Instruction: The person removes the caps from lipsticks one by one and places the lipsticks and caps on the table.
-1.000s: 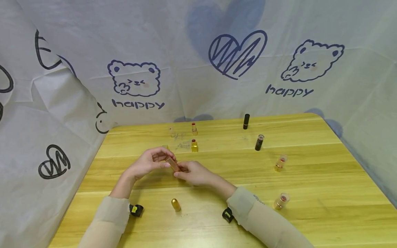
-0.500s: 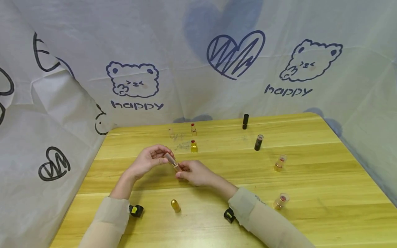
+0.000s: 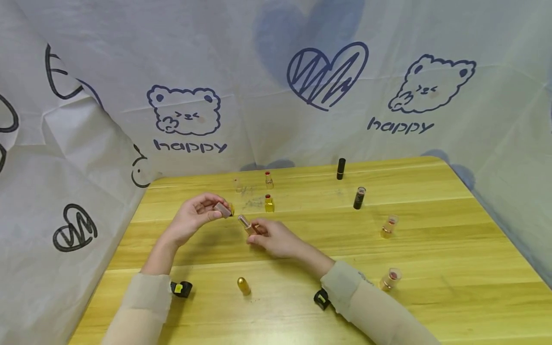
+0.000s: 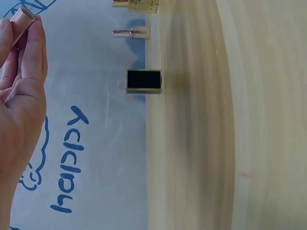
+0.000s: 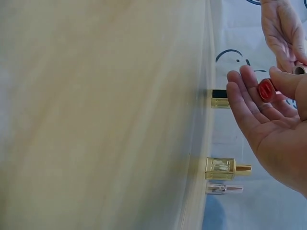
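My left hand (image 3: 191, 218) pinches a rose-gold lipstick cap (image 3: 223, 210) between thumb and fingers; its hollow end shows in the left wrist view. Just to the right, my right hand (image 3: 278, 238) grips a lipstick tube (image 3: 246, 224) by its lower part, tilted with its metallic top end toward the cap. Cap and tube are apart, held above the table. A red label marks the base of the tube (image 5: 266, 90) in the right wrist view. Behind the left fingers stands a black-and-gold cap (image 4: 144, 80), partly hidden in the head view.
Behind the hands stand an uncapped gold lipstick (image 3: 269, 203), an uncapped clear-based lipstick (image 3: 269, 180) and a clear cap (image 3: 237, 184). A gold bullet-shaped tube (image 3: 243, 286) stands nearer. Several more lipsticks, including a black one (image 3: 340, 168), line the right side.
The cap has come off the lipstick tube. My left hand has moved left with the cap, while the right hand has stayed nearly in place with the tube.
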A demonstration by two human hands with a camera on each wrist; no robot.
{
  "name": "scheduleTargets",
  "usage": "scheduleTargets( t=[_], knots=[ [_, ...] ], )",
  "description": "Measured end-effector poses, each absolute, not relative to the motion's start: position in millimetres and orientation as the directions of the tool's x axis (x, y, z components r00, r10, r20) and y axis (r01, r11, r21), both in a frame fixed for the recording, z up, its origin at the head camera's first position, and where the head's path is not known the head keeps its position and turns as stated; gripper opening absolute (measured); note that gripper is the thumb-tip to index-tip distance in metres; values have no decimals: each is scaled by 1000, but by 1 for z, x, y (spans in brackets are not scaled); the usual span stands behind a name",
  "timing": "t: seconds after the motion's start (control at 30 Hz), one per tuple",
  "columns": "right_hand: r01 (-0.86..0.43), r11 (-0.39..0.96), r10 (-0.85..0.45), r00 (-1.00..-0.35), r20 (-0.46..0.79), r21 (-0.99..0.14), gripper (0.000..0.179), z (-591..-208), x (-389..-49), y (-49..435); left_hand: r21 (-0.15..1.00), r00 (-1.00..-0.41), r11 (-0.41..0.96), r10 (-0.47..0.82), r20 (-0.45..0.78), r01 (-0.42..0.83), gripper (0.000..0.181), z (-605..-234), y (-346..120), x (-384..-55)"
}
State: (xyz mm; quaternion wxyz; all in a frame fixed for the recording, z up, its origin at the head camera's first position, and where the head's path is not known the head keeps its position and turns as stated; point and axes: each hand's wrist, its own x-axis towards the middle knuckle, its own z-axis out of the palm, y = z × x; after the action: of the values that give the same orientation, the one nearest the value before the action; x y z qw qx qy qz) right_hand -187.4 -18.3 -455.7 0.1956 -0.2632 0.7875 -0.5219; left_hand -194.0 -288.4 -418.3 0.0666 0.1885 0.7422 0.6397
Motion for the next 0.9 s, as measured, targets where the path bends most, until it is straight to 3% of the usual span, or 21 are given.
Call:
scheduleTargets(
  t=[0.3,0.6,0.9],
  knots=[
    [-189,271,-544,-839,12,-944,34,-455,-189,-13,955,-943,255,326,61,150,35,-419,-295,-191],
    [-305,371,-518,-852,77,-877,25,-455,-191,-8,832,-930,513,367,8,210,30,-430,-294,-195],
    [-314,456,-520,-853,37,-833,26,-457,-193,-2,790,-895,580,435,-97,196,23,-437,-292,-193]
  ],
)
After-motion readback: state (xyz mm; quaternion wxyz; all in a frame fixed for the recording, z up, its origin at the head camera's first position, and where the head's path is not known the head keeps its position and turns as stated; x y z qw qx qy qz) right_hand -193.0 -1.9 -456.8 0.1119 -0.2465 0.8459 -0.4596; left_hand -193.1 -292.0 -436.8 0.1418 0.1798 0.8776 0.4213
